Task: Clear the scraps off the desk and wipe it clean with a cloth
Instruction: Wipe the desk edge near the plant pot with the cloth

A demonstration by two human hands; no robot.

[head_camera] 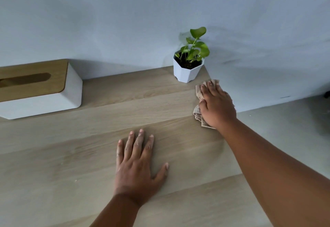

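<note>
The light wooden desk (89, 137) fills the lower view. A beige cloth (197, 112) lies bunched at the desk's right edge, just in front of the plant pot. My right hand (217, 105) presses down on the cloth, fingers curled over it, covering most of it. My left hand (137, 164) rests flat on the desk near the middle, fingers spread, holding nothing. No scraps show on the desk apart from a tiny pale speck (75, 180) at the lower left.
A white pot with a green plant (188, 69) stands at the back right corner against the pale wall. A white tissue box with a wooden lid (35, 90) sits at the back left. Grey floor (285, 128) lies beyond the desk's right edge.
</note>
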